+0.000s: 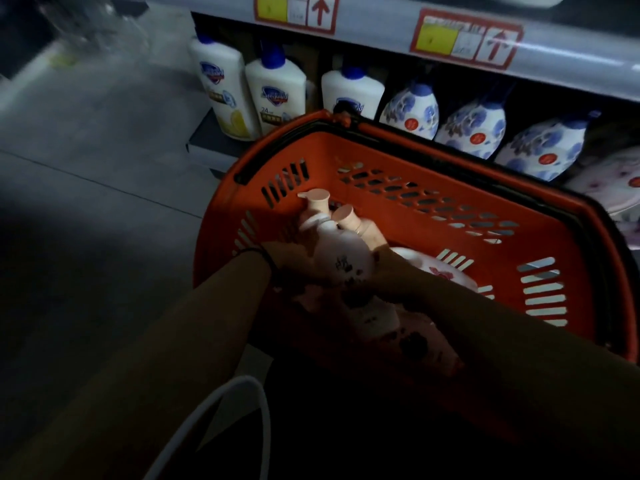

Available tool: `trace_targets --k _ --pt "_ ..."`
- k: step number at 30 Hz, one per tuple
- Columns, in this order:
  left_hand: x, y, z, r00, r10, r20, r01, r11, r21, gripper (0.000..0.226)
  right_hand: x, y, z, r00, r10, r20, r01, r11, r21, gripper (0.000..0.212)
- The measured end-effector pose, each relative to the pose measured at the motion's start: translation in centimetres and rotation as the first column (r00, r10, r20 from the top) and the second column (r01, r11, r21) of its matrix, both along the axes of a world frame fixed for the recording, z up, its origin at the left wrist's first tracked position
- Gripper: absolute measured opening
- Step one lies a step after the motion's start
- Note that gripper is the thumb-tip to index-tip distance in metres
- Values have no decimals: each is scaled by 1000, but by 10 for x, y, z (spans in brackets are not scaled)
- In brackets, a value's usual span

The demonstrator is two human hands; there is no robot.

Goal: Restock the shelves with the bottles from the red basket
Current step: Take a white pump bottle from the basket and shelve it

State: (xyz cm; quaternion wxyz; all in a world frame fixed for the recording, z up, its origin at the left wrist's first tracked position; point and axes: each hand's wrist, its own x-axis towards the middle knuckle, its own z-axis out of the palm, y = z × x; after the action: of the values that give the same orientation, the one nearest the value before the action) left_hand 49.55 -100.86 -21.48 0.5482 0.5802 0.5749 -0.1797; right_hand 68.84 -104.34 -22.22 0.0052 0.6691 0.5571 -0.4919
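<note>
The red basket (398,157) stands on the floor in front of the bottom shelf. Inside lie several pink and white pump bottles with dark flower prints. Both my hands reach into it. My left hand (291,261), a dark band on its wrist, grips a pink pump bottle (332,251) from the left. My right hand (388,271) holds the same bottle from the right. A second pink cap (346,216) sits just behind it. Another flowered bottle (446,275) lies under my right arm. The scene is dim and my fingers are mostly hidden.
The bottom shelf holds white bottles with blue caps (225,88) on the left and blue-flowered white bottles (474,126) on the right. Red price tags with arrows (467,38) hang on the shelf edge above. Grey floor (86,168) spreads left. A white cord (239,410) loops near me.
</note>
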Motion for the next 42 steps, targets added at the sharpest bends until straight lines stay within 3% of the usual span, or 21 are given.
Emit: trace_targets --k 2,4,6,10,12,14,17,21,27,29,34,42 --pt "3 -3 1 987 67 143 -63 997 -32 48 12 -6 9 991 -112 -73 116 992 56 88" --pt "7 -9 12 959 156 238 -166 986 22 43 21 -7 26 960 -210 -184 214 977 4 91" --pt "8 -18 26 924 217 316 -256 963 87 40 21 -5 49 952 -212 -219 222 975 21 91" --pt "15 -33 67 820 310 481 -439 880 181 20 24 -4 96 945 -177 -275 218 968 123 83" --pt "19 -39 93 730 394 558 -560 813 158 27 27 -5 123 928 -183 -323 247 955 167 72" --pt "23 -43 121 697 421 580 -609 775 169 38 29 -7 153 918 -161 -363 251 944 216 58" --pt "29 -42 166 639 383 667 -645 740 193 31 32 -11 196 912 -132 -388 267 909 319 48" --pt "45 -32 223 578 253 776 -665 697 268 35 39 -13 253 863 -219 -454 437 775 457 63" --pt "76 -4 314 424 27 905 -679 670 299 81 68 6 344 810 -159 -565 535 593 601 64" --pt "90 7 344 411 -24 911 -678 660 324 85 79 16 373 787 -130 -603 565 544 620 64" --pt "126 50 417 365 -154 918 -717 583 382 66 105 48 443 761 -78 -644 613 411 675 60" --pt "188 125 476 390 -328 861 -702 500 508 75 155 106 497 701 -71 -710 701 250 668 55"
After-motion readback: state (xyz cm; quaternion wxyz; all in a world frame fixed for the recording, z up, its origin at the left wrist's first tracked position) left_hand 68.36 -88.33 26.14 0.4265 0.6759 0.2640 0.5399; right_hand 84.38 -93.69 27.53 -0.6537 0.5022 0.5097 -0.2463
